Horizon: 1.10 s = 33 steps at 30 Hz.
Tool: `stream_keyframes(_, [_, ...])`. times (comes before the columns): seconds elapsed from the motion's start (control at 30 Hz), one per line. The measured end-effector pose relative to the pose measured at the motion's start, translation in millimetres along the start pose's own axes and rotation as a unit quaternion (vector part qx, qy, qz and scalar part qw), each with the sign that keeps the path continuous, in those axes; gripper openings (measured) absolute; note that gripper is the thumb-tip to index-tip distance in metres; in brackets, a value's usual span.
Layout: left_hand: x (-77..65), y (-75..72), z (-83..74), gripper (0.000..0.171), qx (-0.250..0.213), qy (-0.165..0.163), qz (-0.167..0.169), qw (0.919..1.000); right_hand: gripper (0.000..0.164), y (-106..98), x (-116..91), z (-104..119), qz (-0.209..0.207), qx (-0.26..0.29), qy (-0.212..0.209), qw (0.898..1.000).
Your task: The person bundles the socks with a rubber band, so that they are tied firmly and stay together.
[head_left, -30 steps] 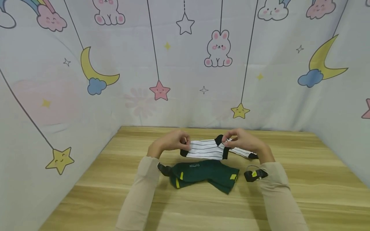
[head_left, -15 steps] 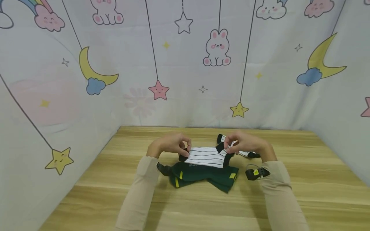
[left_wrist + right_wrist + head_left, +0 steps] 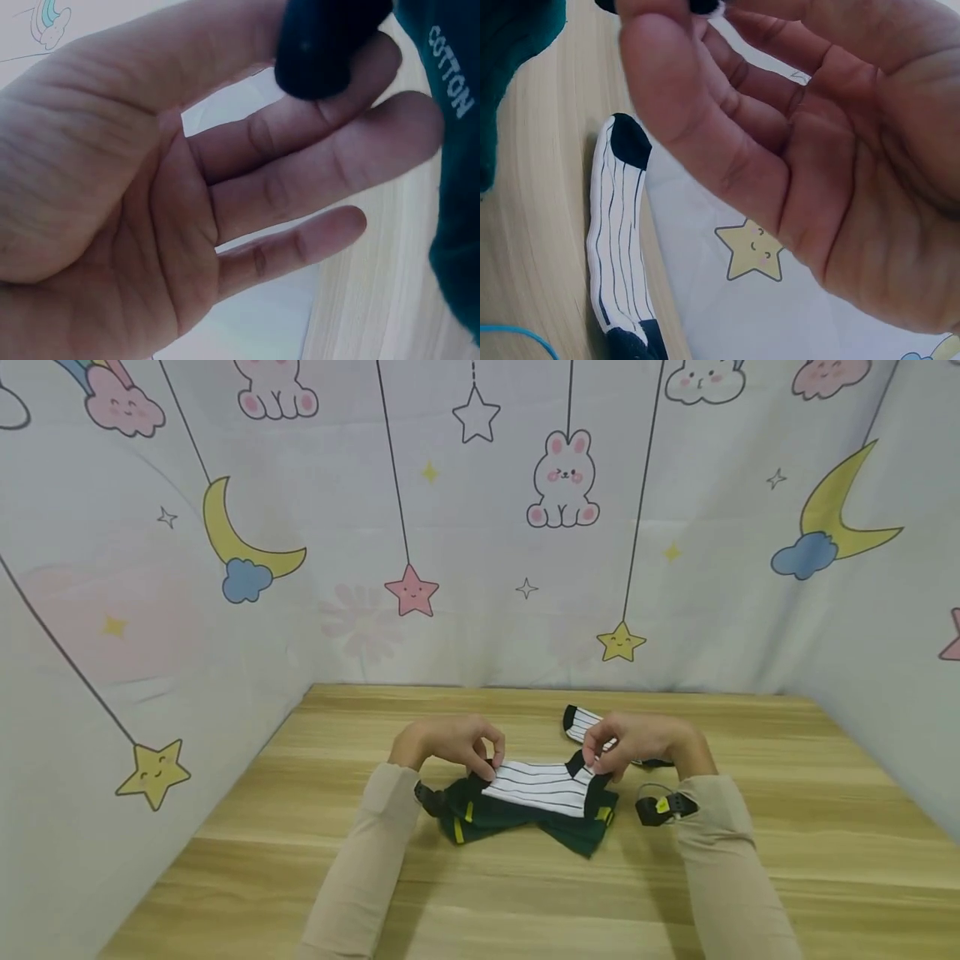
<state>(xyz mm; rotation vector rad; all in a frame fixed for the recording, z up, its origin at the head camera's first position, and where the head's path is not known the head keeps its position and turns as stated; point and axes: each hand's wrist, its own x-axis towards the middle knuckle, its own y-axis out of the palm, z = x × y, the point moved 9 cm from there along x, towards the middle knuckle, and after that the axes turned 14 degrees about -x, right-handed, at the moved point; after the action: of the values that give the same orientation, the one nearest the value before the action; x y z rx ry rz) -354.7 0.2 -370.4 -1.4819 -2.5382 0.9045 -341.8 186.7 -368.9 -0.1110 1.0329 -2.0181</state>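
A white sock with thin black stripes (image 3: 536,787) stretches between both hands in the head view, over the dark green socks (image 3: 517,815). My left hand (image 3: 457,742) pinches its black toe. Near the black heel and cuff, my right hand (image 3: 633,743) pinches the other end. In the left wrist view the black toe (image 3: 315,60) hangs by the thumb, and the green sock (image 3: 457,150) shows the word COTTON. A second striped sock (image 3: 621,232) lies on the table behind the right hand, partly hidden by it in the head view.
The wood-grain table (image 3: 480,902) holds all the socks. A white curtain (image 3: 480,543) printed with stars, moons and rabbits stands along the back and both sides. Each wrist wears a small black camera (image 3: 654,810).
Both hands have brought the striped sock toward the body, from behind the green socks to over them. The second striped sock, partly covered before, now shows more. The green socks stay in place.
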Motion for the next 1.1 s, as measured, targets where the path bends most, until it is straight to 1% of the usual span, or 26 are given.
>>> stream_keyframes(0.1, [0.9,4.0,3.1,0.008,0.001,-0.004,0.006,1.0000,0.007,5.3,0.1,-3.7,0.010,0.005,0.017,1.000])
stream_keyframes(0.2, [1.1,7.9,5.7,0.008,-0.007,-0.011,0.013,0.9998,0.008,10.0,0.1,-6.7,0.018,0.009,0.034,0.999])
stream_keyframes(0.3, [2.1,10.3,7.9,0.008,-0.010,-0.021,0.016,0.9996,0.006,13.9,-0.4,-8.8,0.027,0.018,0.054,0.998])
stream_keyframes(0.53, [5.2,18.4,14.1,0.007,-0.004,-0.048,0.030,0.9984,0.005,27.4,1.3,-15.3,0.061,0.047,0.106,0.991])
stream_keyframes(0.67, [5.5,22.4,18.2,0.007,0.000,-0.070,0.041,0.9967,0.007,30.4,3.2,-18.7,0.065,0.039,0.125,0.989])
stream_keyframes(0.83, [3.0,25.8,23.4,0.008,0.010,-0.104,0.059,0.9927,0.006,32.7,6.3,-22.9,0.074,0.018,0.145,0.986])
stream_keyframes(0.93, [1.9,25.1,22.7,0.009,0.011,-0.113,0.071,0.9910,0.007,30.9,7.3,-23.6,0.074,0.006,0.158,0.985])
stream_keyframes(1.1, [1.4,19.7,20.1,0.012,0.010,-0.119,0.078,0.9898,0.010,25.1,6.4,-22.0,0.071,0.000,0.167,0.983])
